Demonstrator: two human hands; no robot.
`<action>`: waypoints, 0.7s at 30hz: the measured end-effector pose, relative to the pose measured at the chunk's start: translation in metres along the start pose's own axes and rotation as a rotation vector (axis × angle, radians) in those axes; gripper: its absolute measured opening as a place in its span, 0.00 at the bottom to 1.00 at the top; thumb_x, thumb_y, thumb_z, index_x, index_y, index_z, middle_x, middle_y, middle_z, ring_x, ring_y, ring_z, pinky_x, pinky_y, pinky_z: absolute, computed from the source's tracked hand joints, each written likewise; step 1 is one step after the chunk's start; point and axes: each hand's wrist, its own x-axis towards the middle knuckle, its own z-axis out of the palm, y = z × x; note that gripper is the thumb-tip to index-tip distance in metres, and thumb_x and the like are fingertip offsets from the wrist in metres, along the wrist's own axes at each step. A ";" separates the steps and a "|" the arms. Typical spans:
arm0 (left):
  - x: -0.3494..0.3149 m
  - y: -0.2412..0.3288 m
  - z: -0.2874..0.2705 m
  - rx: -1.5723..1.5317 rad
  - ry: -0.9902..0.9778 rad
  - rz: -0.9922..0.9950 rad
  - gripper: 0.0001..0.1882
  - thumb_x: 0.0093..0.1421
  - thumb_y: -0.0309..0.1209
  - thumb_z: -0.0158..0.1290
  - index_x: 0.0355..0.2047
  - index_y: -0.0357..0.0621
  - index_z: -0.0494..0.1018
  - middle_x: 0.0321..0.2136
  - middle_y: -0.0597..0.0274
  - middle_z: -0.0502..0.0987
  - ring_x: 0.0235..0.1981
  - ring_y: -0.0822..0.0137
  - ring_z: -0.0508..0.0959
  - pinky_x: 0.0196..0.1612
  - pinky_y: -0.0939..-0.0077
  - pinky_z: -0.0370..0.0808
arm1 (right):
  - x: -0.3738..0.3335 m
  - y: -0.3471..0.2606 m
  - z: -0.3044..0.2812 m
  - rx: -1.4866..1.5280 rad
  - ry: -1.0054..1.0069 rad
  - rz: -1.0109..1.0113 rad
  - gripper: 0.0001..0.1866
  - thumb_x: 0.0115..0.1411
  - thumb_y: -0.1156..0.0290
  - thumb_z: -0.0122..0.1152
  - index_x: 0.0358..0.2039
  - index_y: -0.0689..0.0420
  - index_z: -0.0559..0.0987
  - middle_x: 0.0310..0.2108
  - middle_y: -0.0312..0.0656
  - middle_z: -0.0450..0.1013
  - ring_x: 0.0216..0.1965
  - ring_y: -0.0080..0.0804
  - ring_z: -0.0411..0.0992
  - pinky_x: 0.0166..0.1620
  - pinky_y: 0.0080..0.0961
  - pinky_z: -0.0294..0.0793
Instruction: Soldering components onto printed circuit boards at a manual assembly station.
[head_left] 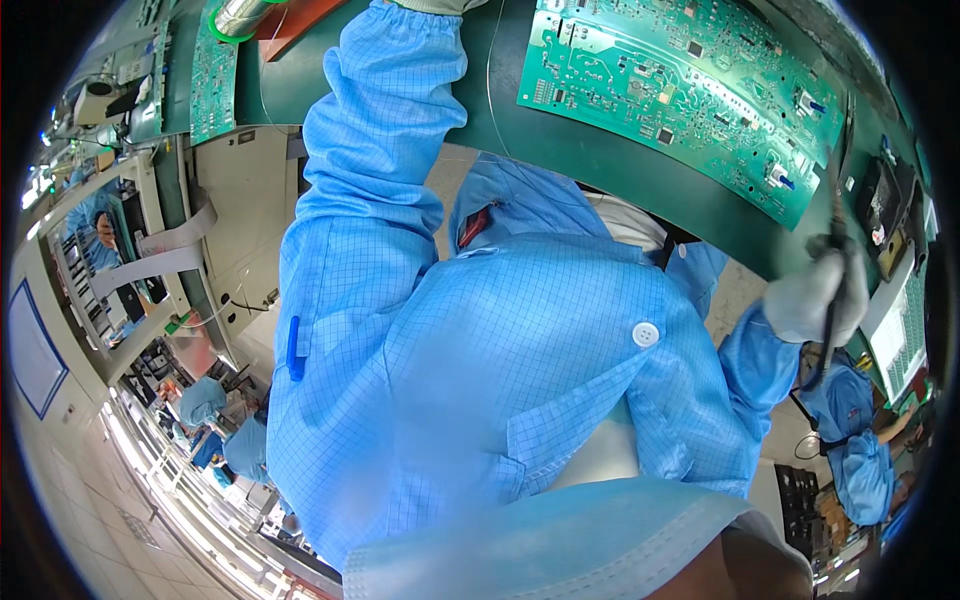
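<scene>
Right hand (815, 295) first, at the right edge of the frame: grey-gloved fingers (800, 300) curl tight around the dark, slim handle of a hand tool (838, 215), which stands up from the fist toward the upper right while a dark cord hangs down below the glove. The tool's tip sits close to the right end of the long, curved green printed circuit board (690, 95), which lies flat on the dark green work mat (560, 150) across the top of the frame; whether tip and board touch, I cannot tell. Left hand now: the blue checked sleeve (380, 130) runs up to the top edge and the hand itself leaves the picture there, so its fingers cannot be judged. My read is that good work here calls for a steady wrist, the tool brought down near upright on its spot, and the cord kept clear of the small blue parts standing along the board's lower edge. Further out, a second narrow green circuit board (212, 75) lies at the upper left, and a co-worker in a blue coat (860, 460) sits at the lower right.
</scene>
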 end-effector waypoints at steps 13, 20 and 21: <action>-0.002 0.007 0.004 -0.164 -0.081 0.011 0.09 0.57 0.23 0.59 0.32 0.37 0.68 0.33 0.52 0.81 0.25 0.71 0.76 0.28 0.79 0.73 | -0.042 -0.054 0.089 0.176 -0.344 -0.926 0.24 0.45 0.82 0.74 0.46 0.59 0.80 0.27 0.39 0.78 0.24 0.34 0.78 0.28 0.29 0.77; -0.002 0.006 0.000 -0.216 -0.095 0.004 0.10 0.56 0.24 0.59 0.34 0.38 0.69 0.34 0.51 0.80 0.25 0.71 0.76 0.28 0.80 0.73 | -0.042 -0.047 0.088 0.183 -0.403 -0.928 0.24 0.46 0.82 0.72 0.46 0.57 0.81 0.30 0.39 0.79 0.26 0.33 0.78 0.30 0.28 0.78; -0.002 0.005 0.000 -0.216 -0.100 0.003 0.10 0.56 0.24 0.59 0.34 0.38 0.68 0.34 0.51 0.80 0.25 0.71 0.76 0.28 0.80 0.73 | -0.041 -0.047 0.087 0.179 -0.425 -0.926 0.24 0.46 0.82 0.72 0.46 0.57 0.80 0.30 0.39 0.79 0.26 0.33 0.78 0.30 0.28 0.78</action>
